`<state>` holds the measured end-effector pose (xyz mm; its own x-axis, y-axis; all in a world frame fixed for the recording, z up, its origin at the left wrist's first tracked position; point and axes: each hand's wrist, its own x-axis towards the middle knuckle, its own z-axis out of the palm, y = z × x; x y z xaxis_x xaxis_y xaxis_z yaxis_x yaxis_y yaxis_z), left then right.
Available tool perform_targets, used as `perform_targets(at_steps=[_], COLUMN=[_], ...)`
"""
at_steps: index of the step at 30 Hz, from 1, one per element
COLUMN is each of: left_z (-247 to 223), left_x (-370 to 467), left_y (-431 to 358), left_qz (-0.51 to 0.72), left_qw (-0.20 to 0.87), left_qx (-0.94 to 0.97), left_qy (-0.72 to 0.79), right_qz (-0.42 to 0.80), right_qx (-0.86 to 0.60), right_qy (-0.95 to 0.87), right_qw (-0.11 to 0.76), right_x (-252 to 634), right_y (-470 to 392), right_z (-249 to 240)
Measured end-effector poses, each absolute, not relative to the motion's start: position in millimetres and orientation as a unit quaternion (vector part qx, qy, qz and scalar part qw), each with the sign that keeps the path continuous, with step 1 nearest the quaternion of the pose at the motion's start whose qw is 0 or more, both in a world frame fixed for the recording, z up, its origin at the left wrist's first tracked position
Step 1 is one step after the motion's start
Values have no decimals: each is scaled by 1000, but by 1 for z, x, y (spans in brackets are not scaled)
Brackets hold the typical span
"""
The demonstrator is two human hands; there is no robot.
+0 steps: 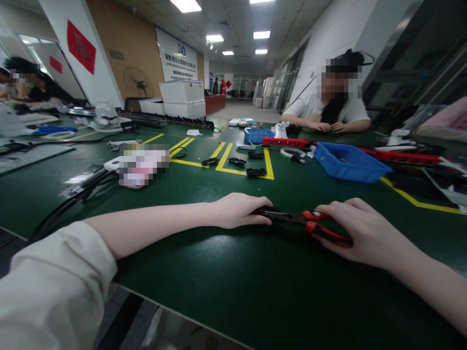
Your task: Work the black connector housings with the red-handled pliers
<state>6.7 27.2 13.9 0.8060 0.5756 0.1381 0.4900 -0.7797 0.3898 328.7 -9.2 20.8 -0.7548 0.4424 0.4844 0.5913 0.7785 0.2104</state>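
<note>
My right hand [359, 231] is wrapped round the red and black handles of a pair of pliers [310, 221]. Their dark jaws point left and meet a small black part [265, 212], which my left hand [241, 210] pinches between thumb and fingers. Whether the jaws are clamped on that part I cannot tell. Both hands are low over the green table [219, 282]. Beyond them lie several similar black parts [256, 172], some within a yellow tape outline [270, 163].
A blue tray [350, 163] stands to the right, with a smaller blue tray [258, 134] farther back. At left lie a phone [142, 167] and black cables [73, 199]. Red strips [286, 142] cross the far side, where a person [330, 107] in white sits.
</note>
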Motion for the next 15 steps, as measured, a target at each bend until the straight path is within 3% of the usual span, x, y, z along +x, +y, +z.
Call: perform_targets(at_steps=[15], left_z=[7], left_x=[6], left_y=[28], left_qz=[184], left_qw=[156], left_qx=[926], left_qy=[290], right_qz=[-294], right_qx=[-284], right_qy=[-889], right_qw=[204], right_x=[328], right_y=[-9], right_z=[26])
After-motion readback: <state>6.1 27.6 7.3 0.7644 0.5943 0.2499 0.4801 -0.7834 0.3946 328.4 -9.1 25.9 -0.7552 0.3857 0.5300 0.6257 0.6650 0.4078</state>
